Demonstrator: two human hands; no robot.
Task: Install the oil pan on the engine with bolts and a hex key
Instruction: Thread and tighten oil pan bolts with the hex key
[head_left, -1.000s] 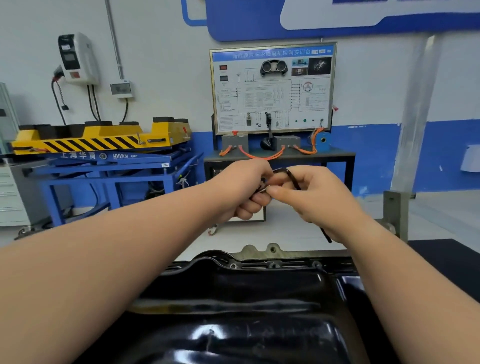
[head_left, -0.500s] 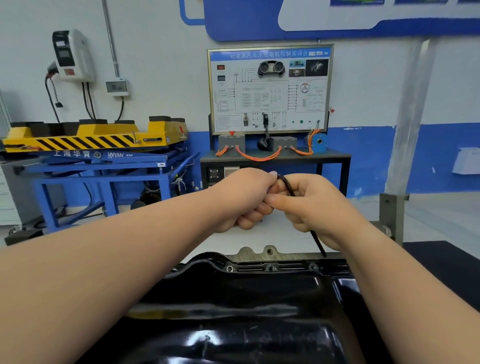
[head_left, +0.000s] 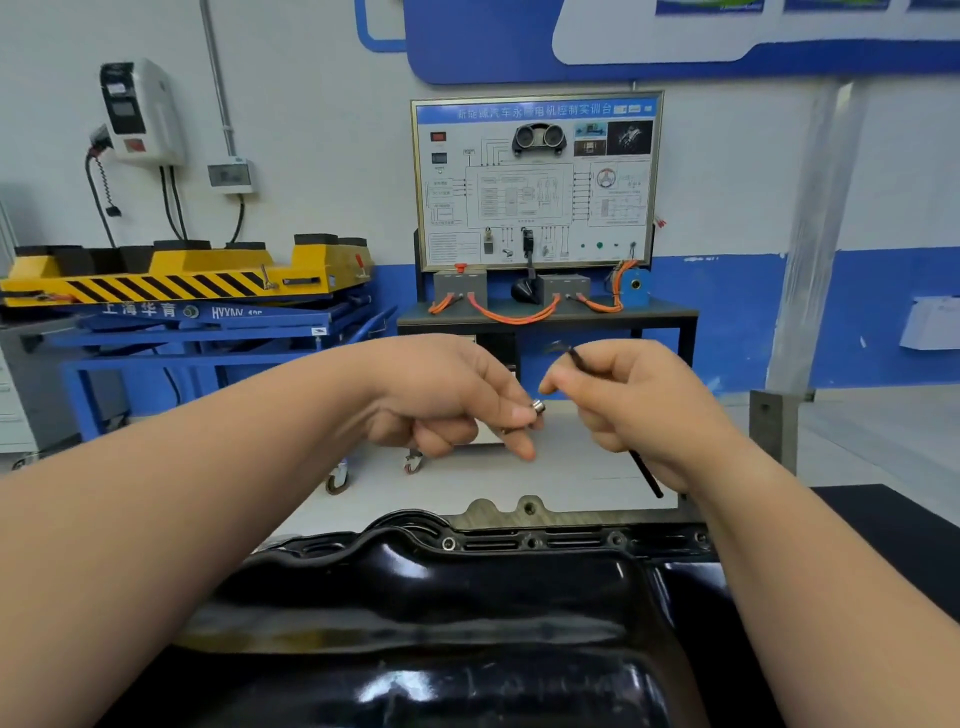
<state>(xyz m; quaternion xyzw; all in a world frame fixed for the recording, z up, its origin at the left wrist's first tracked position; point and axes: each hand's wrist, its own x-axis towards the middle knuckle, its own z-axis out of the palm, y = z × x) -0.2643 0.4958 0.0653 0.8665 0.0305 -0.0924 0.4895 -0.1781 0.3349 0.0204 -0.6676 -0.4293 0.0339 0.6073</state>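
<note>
A glossy black oil pan (head_left: 467, 613) fills the lower part of the view, its far flange (head_left: 530, 543) showing bolt holes over a grey engine edge (head_left: 519, 506). Above it, my left hand (head_left: 447, 395) pinches a small silver bolt (head_left: 537, 407) between thumb and fingertips. To its right, my right hand (head_left: 639, 405) grips a black hex key (head_left: 644, 473); the long arm sticks out below the fist and the short bent end shows above it. The two hands are a small gap apart.
Beyond the engine stand a blue lift table with a yellow striped platform (head_left: 171, 283) at left and a training bench with a wiring display board (head_left: 535, 182) in the middle. A grey metal post (head_left: 779, 426) rises at right. A dark mat (head_left: 883, 530) lies under the engine at right.
My hands were pressed together around the hex key's tip. They have now pulled apart, the left keeping the bolt and the right keeping the hex key.
</note>
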